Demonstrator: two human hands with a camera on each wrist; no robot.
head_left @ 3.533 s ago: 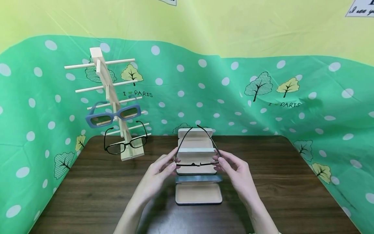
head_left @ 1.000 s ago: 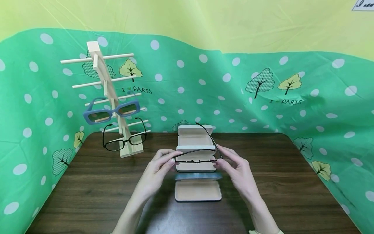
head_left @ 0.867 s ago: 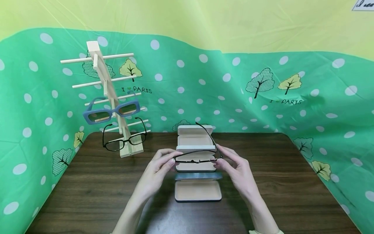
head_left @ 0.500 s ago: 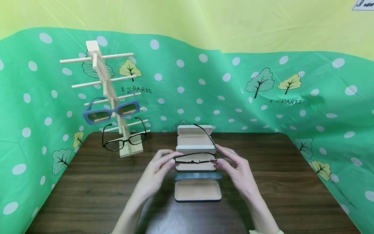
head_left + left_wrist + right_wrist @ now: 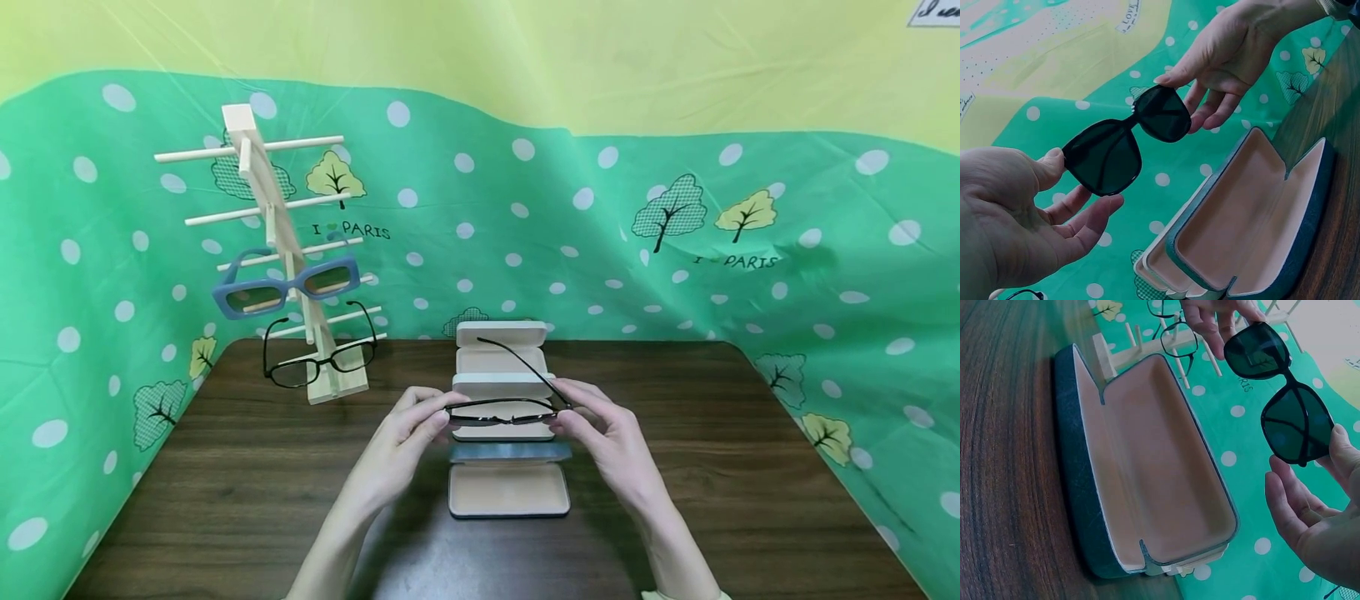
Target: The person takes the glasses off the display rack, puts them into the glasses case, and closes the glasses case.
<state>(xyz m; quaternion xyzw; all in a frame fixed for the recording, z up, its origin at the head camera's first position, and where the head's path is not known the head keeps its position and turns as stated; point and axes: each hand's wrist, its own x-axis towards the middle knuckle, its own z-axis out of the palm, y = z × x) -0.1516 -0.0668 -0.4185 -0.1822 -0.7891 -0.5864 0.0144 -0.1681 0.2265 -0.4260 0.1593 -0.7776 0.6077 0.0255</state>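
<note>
Black sunglasses point(image 5: 504, 420) with dark lenses hang level between both hands, above the row of open cases. At the frame's left end, my left hand point(image 5: 401, 442) pinches the hinge corner between thumb and fingers. The opposite corner is pinched by my right hand point(image 5: 611, 437). One temple lies folded across behind the lenses; the other, on the right, slants inward and is partly folded. In the right wrist view both temples show through the dark lens point(image 5: 1297, 425). Nearest below is an open blue-green glasses case point(image 5: 1160, 456) with a beige lining.
Two more open cases, a middle case point(image 5: 468, 433) and a rear case point(image 5: 501, 333), stand behind it in line. On the left, a wooden eyewear rack point(image 5: 273, 212) carries blue-framed sunglasses point(image 5: 225, 302) and black-framed eyeglasses point(image 5: 322, 361). A patterned cloth point(image 5: 825, 308) hangs behind the table point(image 5: 225, 500).
Both temples stood out at first; the left one has swung in flat behind the lenses. The right temple has since turned further inward. Both hands stay at the frame's ends.
</note>
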